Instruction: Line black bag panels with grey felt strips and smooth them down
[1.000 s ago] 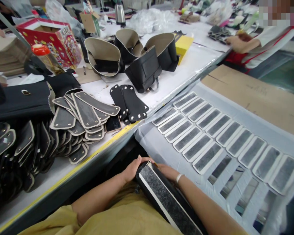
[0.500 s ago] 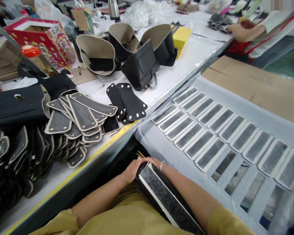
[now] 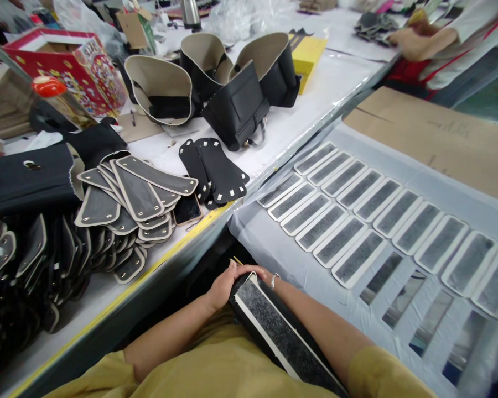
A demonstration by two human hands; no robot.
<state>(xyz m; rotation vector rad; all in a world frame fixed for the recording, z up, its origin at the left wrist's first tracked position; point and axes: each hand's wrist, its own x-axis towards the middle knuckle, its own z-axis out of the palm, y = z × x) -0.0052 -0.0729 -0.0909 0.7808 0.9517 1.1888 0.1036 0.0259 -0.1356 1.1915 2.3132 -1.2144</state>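
Observation:
Across my lap lies a black leather bag (image 3: pixel 240 318), its long base turned up with a grey speckled stiffener panel (image 3: pixel 288 331) edged in off-white. At the bag's far end my left hand (image 3: pixel 224 284) is closed around the corner, thumb raised. My right hand (image 3: pixel 262 272) wraps the same end from the other side, fingers mostly hidden behind the bag. A bracelet (image 3: pixel 275 281) circles the right wrist. Just beyond the fingertips a thin yellow thing (image 3: pixel 237 260) pokes out, too small to name.
On the left table, trimmed grey panels (image 3: pixel 139 190) lie heaped beside black strips (image 3: pixel 222 171). Black bags (image 3: pixel 236 105) stand behind them, near a red box (image 3: pixel 66 61). To the right, rows of grey panels (image 3: pixel 348 249) cover a slatted rack beside cardboard (image 3: pixel 431 132). Another person's arm (image 3: pixel 423 44) is at far right.
My left hand has shifted slightly, its thumb a little higher and further left. Less of the thin yellow thing shows. The bag stays in place; the view has tilted slightly.

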